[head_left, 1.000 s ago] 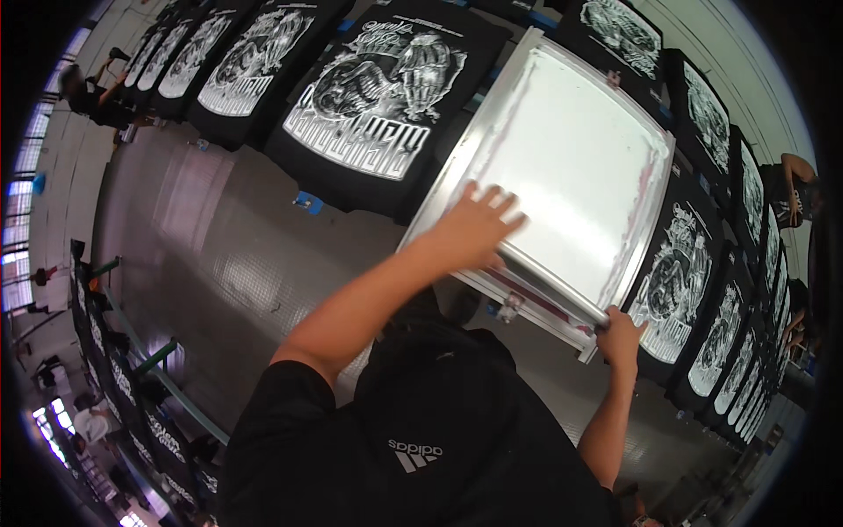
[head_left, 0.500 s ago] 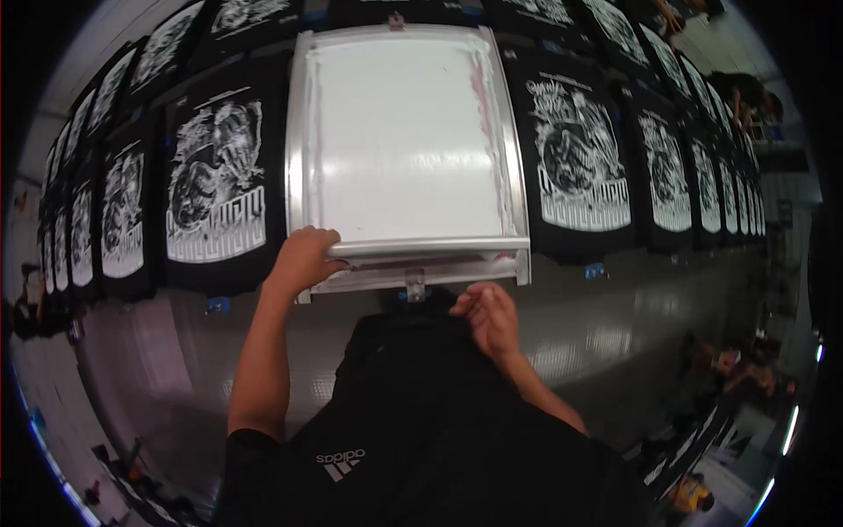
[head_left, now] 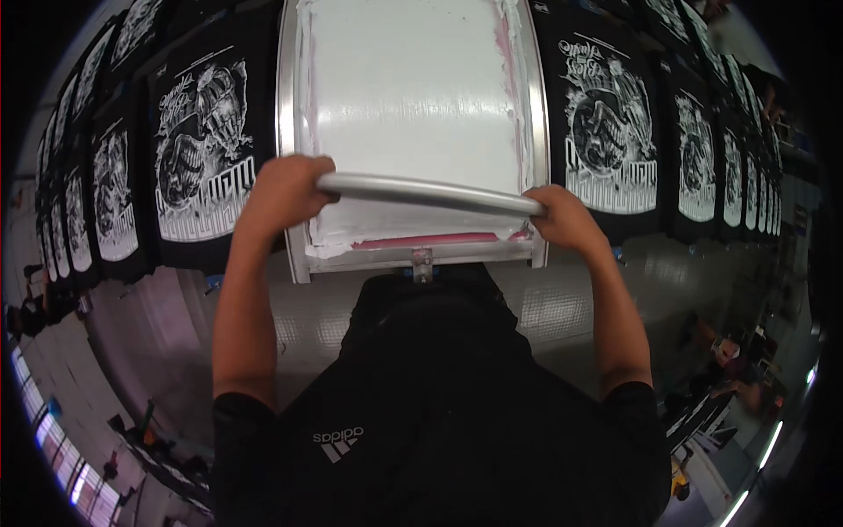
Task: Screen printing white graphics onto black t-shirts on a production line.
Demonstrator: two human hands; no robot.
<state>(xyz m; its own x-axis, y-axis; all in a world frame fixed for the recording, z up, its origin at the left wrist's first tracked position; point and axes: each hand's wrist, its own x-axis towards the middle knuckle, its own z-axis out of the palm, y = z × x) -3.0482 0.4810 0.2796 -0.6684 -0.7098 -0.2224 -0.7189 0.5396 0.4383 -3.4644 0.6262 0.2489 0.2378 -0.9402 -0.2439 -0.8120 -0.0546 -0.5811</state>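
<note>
A screen-printing frame (head_left: 289,114) with metal sides and pale, ink-smeared mesh (head_left: 404,79) lies in front of me. Across its near part I hold a long silver squeegee (head_left: 430,192), tilted so that its right end is lower. My left hand (head_left: 288,195) is closed round the left end, and my right hand (head_left: 566,220) grips the right end. The squeegee's lower edge is hard to make out. White and reddish ink lines the frame's inner edges. A metal clamp (head_left: 422,263) sits at the middle of the near side.
Black shirts with white prints lie in rows at both sides, the nearest being one left shirt (head_left: 204,149) and one right shirt (head_left: 610,132). Grey floor (head_left: 553,307) shows behind the frame's near edge. Other people are at the far right and left rims.
My right hand, earlier free and near the clamp, now holds the squeegee's right end. The squeegee has come up from the frame's near edge and tilted. My view has shifted.
</note>
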